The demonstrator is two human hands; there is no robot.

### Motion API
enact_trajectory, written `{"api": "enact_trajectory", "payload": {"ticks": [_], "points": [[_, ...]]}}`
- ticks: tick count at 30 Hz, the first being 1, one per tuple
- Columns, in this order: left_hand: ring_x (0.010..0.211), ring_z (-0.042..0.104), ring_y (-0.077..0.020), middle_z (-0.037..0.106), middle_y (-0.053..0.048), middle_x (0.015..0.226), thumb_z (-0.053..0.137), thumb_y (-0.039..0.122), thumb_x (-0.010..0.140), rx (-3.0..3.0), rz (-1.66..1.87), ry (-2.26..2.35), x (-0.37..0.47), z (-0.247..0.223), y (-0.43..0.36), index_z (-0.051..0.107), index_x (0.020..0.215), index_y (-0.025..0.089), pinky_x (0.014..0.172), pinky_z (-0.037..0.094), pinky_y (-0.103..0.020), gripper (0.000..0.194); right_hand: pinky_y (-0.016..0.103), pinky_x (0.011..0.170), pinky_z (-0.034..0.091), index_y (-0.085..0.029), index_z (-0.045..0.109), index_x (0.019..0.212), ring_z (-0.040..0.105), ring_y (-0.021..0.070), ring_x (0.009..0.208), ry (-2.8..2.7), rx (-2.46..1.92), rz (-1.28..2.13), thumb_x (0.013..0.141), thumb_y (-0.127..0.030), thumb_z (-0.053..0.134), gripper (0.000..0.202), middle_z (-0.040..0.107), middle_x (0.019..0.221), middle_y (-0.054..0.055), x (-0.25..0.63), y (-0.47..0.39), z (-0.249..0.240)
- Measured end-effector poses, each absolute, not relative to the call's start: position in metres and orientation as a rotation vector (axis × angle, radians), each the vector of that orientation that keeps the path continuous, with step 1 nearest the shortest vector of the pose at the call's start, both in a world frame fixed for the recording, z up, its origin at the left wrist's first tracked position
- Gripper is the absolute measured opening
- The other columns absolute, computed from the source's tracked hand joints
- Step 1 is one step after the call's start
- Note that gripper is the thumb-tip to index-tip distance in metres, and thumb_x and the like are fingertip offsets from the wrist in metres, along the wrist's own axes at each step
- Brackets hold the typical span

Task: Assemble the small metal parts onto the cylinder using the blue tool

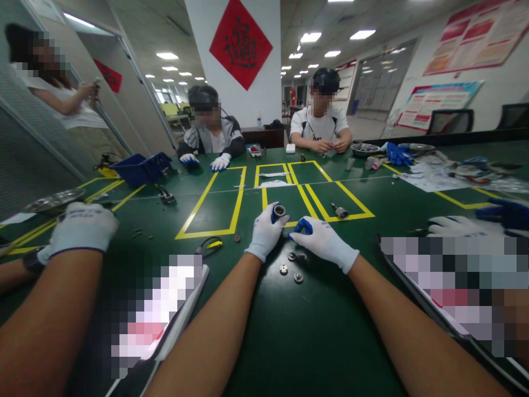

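Observation:
Both my hands wear white gloves with blue palms, near the middle of the green table (pixel 285 342). My left hand (pixel 268 229) is closed round a dark metal ring-shaped part (pixel 279 212), its round opening facing up toward me. To its right, my right hand (pixel 320 240) has thumb and forefinger curled together; whatever may be between the fingertips is too small to make out. Small round metal pieces lie on the table just below my hands: one (pixel 292 256) beside a blurred bit, another (pixel 283 269) and a third (pixel 298 278).
Screens flank my arms, left (pixel 165 309) and right (pixel 438 298). Neighbours' gloved hands show at left (pixel 85 226) and right (pixel 458 226). Ahead are yellow tape frames (pixel 206 236), a metal tool (pixel 339 210), a blue bin (pixel 134 168) and two seated people.

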State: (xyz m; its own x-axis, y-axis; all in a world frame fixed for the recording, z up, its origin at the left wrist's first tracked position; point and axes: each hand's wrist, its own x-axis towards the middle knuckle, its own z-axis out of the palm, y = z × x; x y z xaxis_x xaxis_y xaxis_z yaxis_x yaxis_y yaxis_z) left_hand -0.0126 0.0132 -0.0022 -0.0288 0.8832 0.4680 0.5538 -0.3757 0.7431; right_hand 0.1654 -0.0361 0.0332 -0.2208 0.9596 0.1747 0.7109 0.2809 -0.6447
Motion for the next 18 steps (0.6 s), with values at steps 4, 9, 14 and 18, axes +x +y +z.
{"api": "enact_trajectory", "payload": {"ticks": [4, 9, 14, 18], "points": [[0.106, 0.069, -0.0246, 0.074, -0.009, 0.112, 0.072, 0.035, 0.086, 1.899, 1.501, 1.635, -0.021, 0.009, 0.018, 0.067, 0.117, 0.020, 0.098, 0.052, -0.037, 0.036, 0.029, 0.077, 0.046, -0.022, 0.069, 0.086, 0.066, 0.0187, 0.085, -2.044, -1.492, 0.578, 0.088, -0.035, 0.065, 0.014, 0.074, 0.091, 0.004, 0.166, -0.038, 0.034], [0.107, 0.066, -0.0267, 0.071, -0.010, 0.111, 0.067, 0.038, 0.088, 1.738, 1.715, 1.994, -0.053, 0.024, 0.028, 0.066, 0.115, 0.020, 0.098, 0.050, -0.038, 0.032, 0.031, 0.080, 0.046, -0.021, 0.070, 0.084, 0.066, 0.0215, 0.088, -2.066, -1.580, 0.493, 0.091, -0.038, 0.059, 0.021, 0.075, 0.094, 0.007, 0.164, -0.035, 0.025], [0.102, 0.066, -0.0252, 0.071, -0.009, 0.107, 0.066, 0.038, 0.088, 1.614, 1.647, 2.144, -0.073, 0.010, 0.033, 0.066, 0.112, 0.022, 0.094, 0.050, -0.037, 0.029, 0.031, 0.080, 0.046, -0.022, 0.071, 0.087, 0.066, 0.0213, 0.089, -2.095, -1.587, 0.480, 0.092, -0.042, 0.057, 0.024, 0.075, 0.096, 0.008, 0.163, -0.033, 0.023], [0.100, 0.066, -0.0244, 0.072, -0.009, 0.104, 0.066, 0.041, 0.087, 1.580, 1.604, 2.106, -0.070, -0.001, 0.034, 0.066, 0.111, 0.022, 0.094, 0.049, -0.036, 0.030, 0.031, 0.079, 0.045, -0.022, 0.070, 0.086, 0.066, 0.0221, 0.088, -2.085, -1.589, 0.467, 0.092, -0.041, 0.058, 0.024, 0.074, 0.095, 0.008, 0.163, -0.032, 0.022]]}}
